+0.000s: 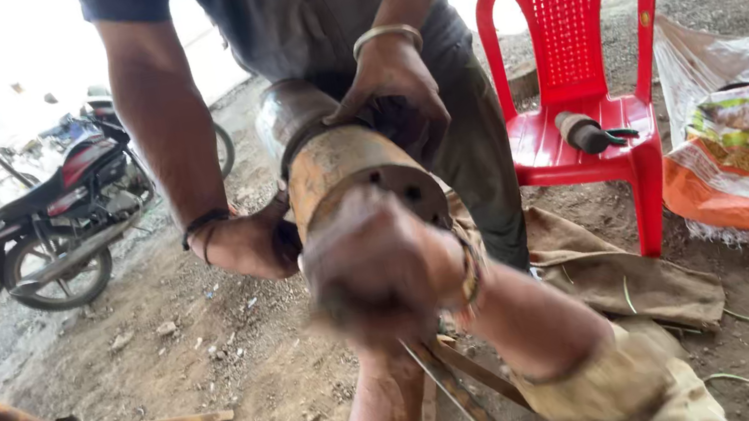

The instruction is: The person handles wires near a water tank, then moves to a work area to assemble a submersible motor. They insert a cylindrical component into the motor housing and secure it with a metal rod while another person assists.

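A: Where is the rusty metal pipe?

B: In the middle of the frame. Your two hands are at its near end, your right hand bunched on the flat end.

A: And your left hand?

B: Too blurry, I cannot tell. Another person's hands grip it too.

Daylight, background top left blown out; near hands motion-blurred; soft shadows.

Rusty metal cylinder held up, tilted toward camera.
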